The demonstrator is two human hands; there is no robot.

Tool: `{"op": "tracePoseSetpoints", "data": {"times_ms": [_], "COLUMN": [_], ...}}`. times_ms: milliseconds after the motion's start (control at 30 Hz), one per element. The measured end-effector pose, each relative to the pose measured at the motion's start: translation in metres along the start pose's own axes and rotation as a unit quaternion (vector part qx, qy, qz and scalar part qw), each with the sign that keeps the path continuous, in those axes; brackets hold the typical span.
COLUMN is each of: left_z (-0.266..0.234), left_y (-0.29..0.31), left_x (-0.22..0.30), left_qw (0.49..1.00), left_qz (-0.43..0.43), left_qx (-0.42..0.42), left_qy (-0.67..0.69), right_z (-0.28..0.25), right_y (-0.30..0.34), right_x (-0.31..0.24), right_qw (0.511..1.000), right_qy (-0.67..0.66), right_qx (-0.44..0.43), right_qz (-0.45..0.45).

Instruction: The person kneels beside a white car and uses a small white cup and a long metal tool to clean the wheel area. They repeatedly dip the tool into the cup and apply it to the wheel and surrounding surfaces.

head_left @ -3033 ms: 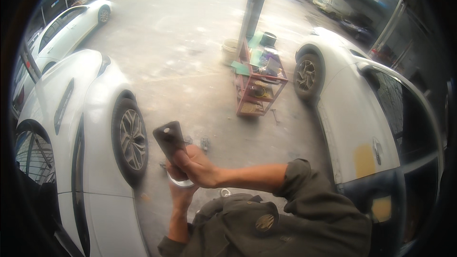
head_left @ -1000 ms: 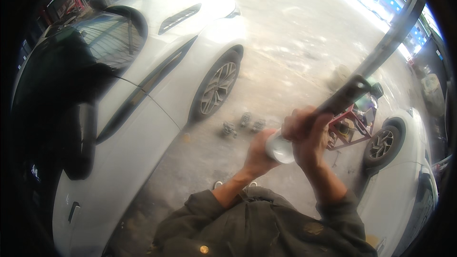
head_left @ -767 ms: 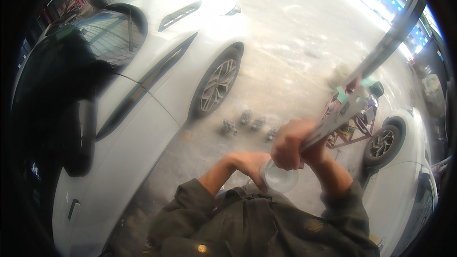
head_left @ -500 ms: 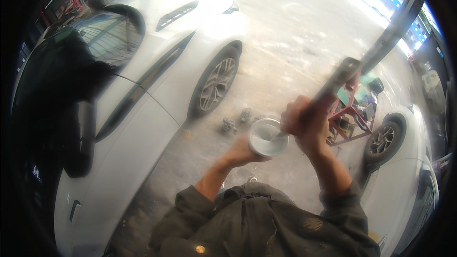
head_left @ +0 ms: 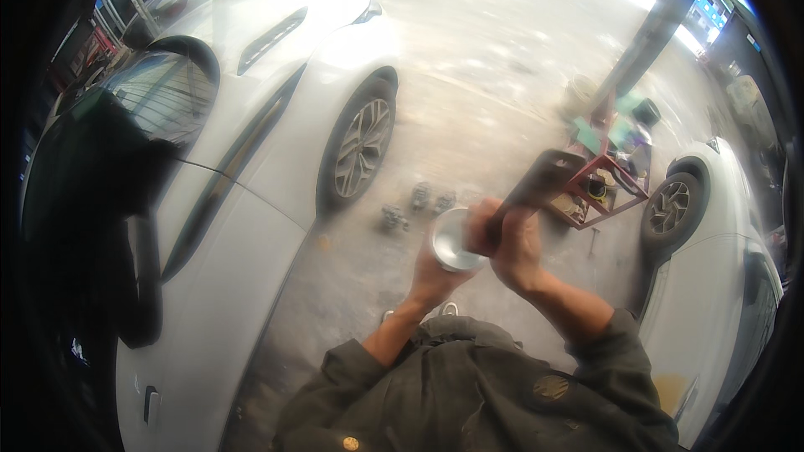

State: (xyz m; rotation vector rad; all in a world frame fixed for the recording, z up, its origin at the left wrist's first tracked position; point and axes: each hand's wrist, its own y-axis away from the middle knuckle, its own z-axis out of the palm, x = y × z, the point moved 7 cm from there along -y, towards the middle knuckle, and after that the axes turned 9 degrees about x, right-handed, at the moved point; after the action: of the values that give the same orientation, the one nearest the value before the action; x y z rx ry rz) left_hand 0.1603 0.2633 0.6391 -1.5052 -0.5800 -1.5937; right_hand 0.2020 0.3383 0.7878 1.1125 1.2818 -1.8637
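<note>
My left hand (head_left: pixel 435 278) is wrapped round a white round cup (head_left: pixel 450 244) with a pale inside, held in front of my waist. Closed beside and partly over the rim, my right hand (head_left: pixel 517 249) grips a dark, flat, bar-like thing (head_left: pixel 540 186). This has a rounded far end with a small spot on it, and it slants up and to the right. Blur and my fingers hide its lower end, so its kind is unclear. The right hand also covers part of the cup's opening.
A white car (head_left: pixel 251 159) stands close on my left, another white car (head_left: pixel 703 301) on my right. Several small grey metal-looking parts (head_left: pixel 419 195) lie on the concrete floor ahead. A red metal frame (head_left: pixel 607 213) with tools stands by a post (head_left: pixel 657 38) at the right.
My right hand and the dark bar have moved down and left, closer over the cup. The cup has shifted slightly left. My view has also shifted.
</note>
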Motion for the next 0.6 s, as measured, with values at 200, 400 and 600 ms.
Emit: {"op": "tracePoseSetpoints", "data": {"times_ms": [200,400,600], "left_z": [0.008,0.058,0.145], "left_y": [0.007,0.002,-0.005], "left_x": [-0.015,-0.033,-0.054], "left_qw": [0.993,0.976,0.983], "left_qz": [-0.025,0.000,-0.002], "left_qx": [-0.022,-0.102,-0.161], "left_qy": [-0.114,-0.193,-0.084], "right_z": [-0.034,-0.073,-0.154], "right_y": [0.014,0.035,0.056], "right_x": [0.000,0.000,-0.007], "right_qw": [0.983,0.991,0.989], "right_qy": [-0.081,-0.062,0.040], "right_qx": [0.167,0.118,0.125], "right_qz": [-0.010,0.006,0.063]}}
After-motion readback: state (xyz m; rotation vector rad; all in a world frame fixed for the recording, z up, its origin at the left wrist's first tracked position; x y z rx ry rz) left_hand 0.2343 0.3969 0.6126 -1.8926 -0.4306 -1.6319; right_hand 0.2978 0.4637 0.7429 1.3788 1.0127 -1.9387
